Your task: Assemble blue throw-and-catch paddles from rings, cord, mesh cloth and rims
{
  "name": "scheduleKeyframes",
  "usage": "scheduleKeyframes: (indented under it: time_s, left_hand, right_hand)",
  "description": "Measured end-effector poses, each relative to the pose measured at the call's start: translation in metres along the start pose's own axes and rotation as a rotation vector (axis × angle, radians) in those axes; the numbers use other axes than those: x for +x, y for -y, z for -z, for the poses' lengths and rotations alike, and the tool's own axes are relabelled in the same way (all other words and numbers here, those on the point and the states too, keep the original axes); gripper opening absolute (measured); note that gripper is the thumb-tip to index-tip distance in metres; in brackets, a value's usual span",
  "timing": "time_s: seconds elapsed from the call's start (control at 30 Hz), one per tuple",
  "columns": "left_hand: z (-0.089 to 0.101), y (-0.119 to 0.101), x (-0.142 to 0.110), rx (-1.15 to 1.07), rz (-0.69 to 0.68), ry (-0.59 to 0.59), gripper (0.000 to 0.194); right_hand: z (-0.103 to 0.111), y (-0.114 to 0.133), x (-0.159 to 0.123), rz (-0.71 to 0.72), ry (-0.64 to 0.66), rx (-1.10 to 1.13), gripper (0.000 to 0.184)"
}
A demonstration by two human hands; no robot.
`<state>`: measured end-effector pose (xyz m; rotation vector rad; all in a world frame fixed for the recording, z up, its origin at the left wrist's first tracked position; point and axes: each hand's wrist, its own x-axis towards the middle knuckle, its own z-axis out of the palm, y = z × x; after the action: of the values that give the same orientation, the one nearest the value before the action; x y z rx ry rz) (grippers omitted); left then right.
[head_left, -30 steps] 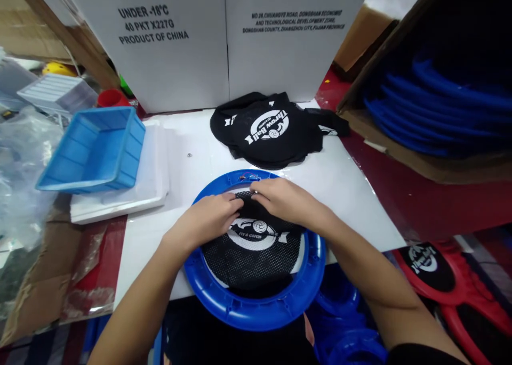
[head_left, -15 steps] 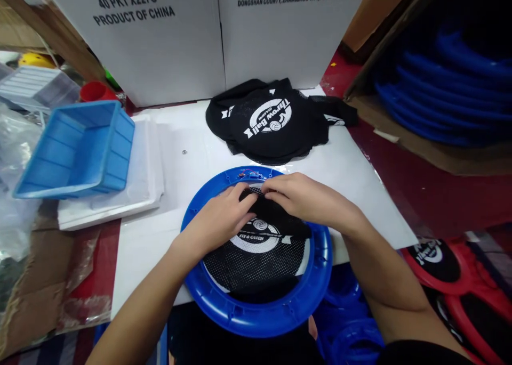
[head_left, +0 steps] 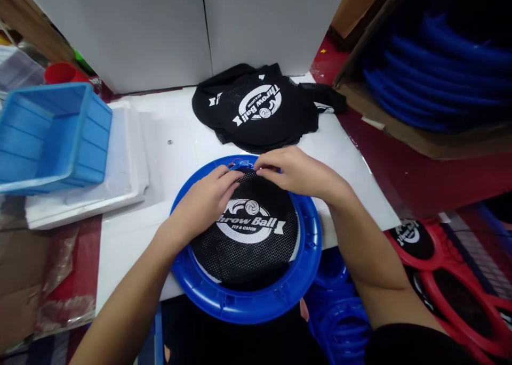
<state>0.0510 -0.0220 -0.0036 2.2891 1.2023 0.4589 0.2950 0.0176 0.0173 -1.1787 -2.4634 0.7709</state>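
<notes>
A blue plastic ring [head_left: 280, 295] lies on the white board [head_left: 132, 232], hanging over its near edge. Stretched across it is a black mesh net [head_left: 244, 242] printed "Throw Ball". My left hand [head_left: 208, 200] and my right hand [head_left: 296, 170] meet at the ring's far rim, fingers pinched on the net's top edge. Behind them lies a pile of more black printed nets [head_left: 256, 109].
A light blue tray [head_left: 48, 136] sits on white foam sheets [head_left: 120, 157] at the left. White cartons [head_left: 192, 29] stand behind. A cardboard box of blue rings [head_left: 436, 72] is at the right. Red paddles [head_left: 444, 269] and blue rings [head_left: 344, 322] lie below. A small screw [head_left: 170, 141] rests on the board.
The net, bunched under my hands a second ago, is now pulled flat across the ring with its logo fully showing. Both hands moved up to the far rim.
</notes>
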Motion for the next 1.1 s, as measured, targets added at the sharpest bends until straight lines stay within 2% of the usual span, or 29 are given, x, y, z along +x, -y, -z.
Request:
scheduleKeyframes:
  time_s: [0.1, 0.33, 0.5, 0.83, 1.1]
  left_hand:
    - [-0.002, 0.001, 0.002, 0.110, 0.016, -0.026, 0.037]
    - [-0.007, 0.000, 0.005, 0.393, 0.023, 0.076, 0.051]
    - [-0.008, -0.002, 0.006, 0.464, 0.020, 0.107, 0.056]
    - [-0.007, -0.006, 0.006, 0.399, 0.061, 0.197, 0.062]
    - [-0.004, -0.001, 0.001, 0.041, 0.064, 0.182, 0.057]
  right_hand:
    - [0.000, -0.002, 0.002, -0.024, -0.033, 0.012, 0.015]
    - [-0.002, -0.005, 0.004, -0.086, -0.082, 0.104, 0.010]
    - [-0.004, -0.007, 0.009, -0.087, -0.098, 0.117, 0.010]
    - [-0.006, -0.010, 0.010, -0.131, -0.082, 0.164, 0.010]
    - [-0.005, -0.008, 0.010, -0.179, -0.097, 0.204, 0.009]
